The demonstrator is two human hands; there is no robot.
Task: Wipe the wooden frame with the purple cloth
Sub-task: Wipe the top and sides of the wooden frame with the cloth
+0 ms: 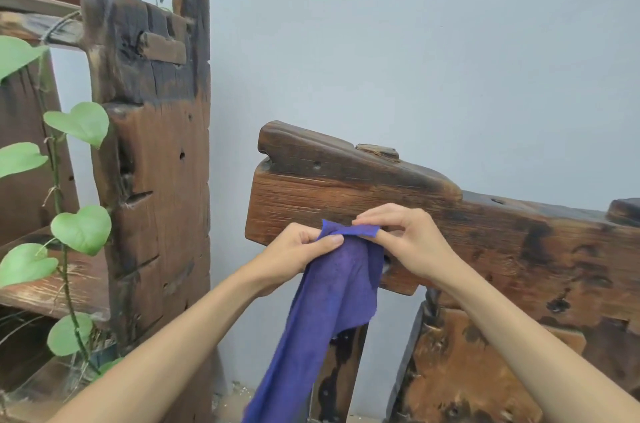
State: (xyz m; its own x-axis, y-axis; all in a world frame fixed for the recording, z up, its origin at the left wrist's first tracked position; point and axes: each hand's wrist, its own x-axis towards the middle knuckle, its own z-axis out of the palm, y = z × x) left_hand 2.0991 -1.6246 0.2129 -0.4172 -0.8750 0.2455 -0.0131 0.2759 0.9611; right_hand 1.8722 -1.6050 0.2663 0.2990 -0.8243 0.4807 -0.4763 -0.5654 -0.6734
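- We judge we're in prep: purple cloth (329,287) held up in front of the wooden frame (346,200), wiping not yet begun.
- Left hand (298,252) fingers pinch the top edge; right hand (405,239) fingers pinch it too.
- Next: bunch cloth, press on the beam.
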